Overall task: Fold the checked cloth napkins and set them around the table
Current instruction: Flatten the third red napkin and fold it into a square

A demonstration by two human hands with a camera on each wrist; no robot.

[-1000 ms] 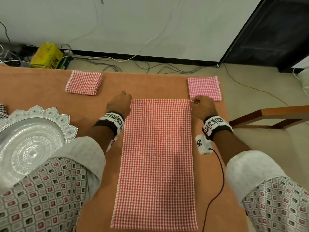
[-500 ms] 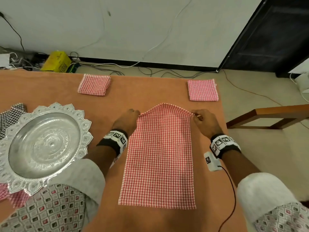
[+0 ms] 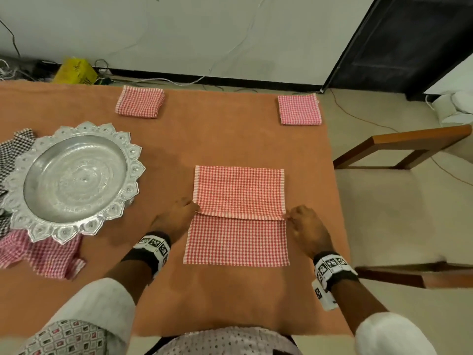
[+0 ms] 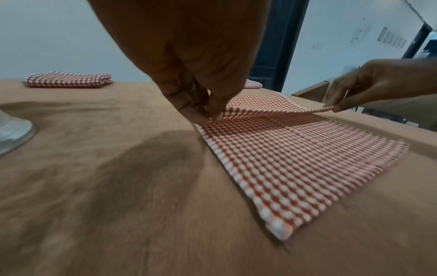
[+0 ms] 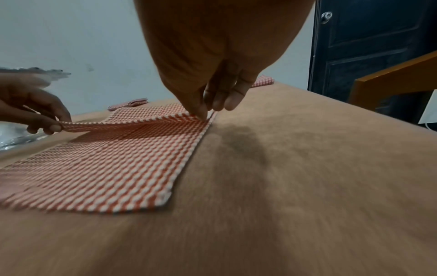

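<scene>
A red-and-white checked napkin [image 3: 238, 216] lies on the orange tablecloth [image 3: 230, 144], its far half turned back over the near half. My left hand [image 3: 190, 210] pinches the left corner of the folded-over edge, and my right hand [image 3: 291, 217] pinches the right corner. In the left wrist view the left hand [image 4: 208, 115] holds the lifted edge of the napkin [image 4: 295, 153] a little above the lower layer, with the right hand [image 4: 333, 108] across. The right wrist view shows the right hand [image 5: 203, 115] pinching the napkin [image 5: 113, 168]. Two folded checked napkins [image 3: 140, 101] [image 3: 299, 109] sit along the far edge.
An ornate silver tray [image 3: 69, 180] stands at the left, with unfolded checked cloths [image 3: 48, 254] under and beside it. A wooden chair [image 3: 404, 152] stands off the table's right edge. Cables and a yellow box [image 3: 75, 71] lie on the floor by the wall.
Both hands have carried the napkin's far edge toward me, folding it over the near half. The edge went from the far end of the flat cloth to about its middle.
</scene>
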